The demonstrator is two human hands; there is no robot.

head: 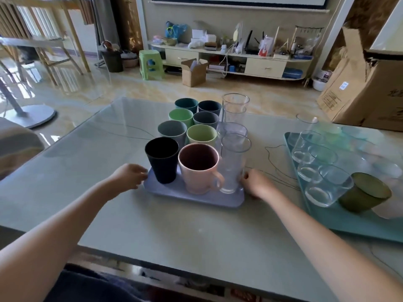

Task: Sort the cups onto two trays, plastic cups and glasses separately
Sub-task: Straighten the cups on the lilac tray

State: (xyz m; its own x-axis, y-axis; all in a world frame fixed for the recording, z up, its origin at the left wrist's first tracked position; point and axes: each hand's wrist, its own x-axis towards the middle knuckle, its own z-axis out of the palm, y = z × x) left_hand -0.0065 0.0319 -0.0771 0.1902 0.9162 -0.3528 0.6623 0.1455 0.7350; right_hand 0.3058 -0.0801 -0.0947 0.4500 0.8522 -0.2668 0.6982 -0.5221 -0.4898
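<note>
Where the room opens behind it, the bench fills the lower frame, a pale green top with a glassy sheen. At 3 o'clock lies the teal tray, carrying clear glasses in a row, with a green glass at its near end, touching the nearest clear one. At the centre sits the grey tray, packed full: coloured plastic cups in two rows run toward 12 o'clock, tall clear cups stand along its right side, a black cup is at its near left, and a pink mug is just beside that, handle turned right toward the nearest clear cup.

Both hands are at this tray — the left hand at 9 o'clock, fingers curled onto the tray's left edge beside the black cup, and the right hand at 3 o'clock of the tray, fingers bent against its right edge by the base of the nearest tall clear cup. Whether either hand truly clamps the rim or only rests on it, I cannot tell. The tray lies flat on the bench.
</note>
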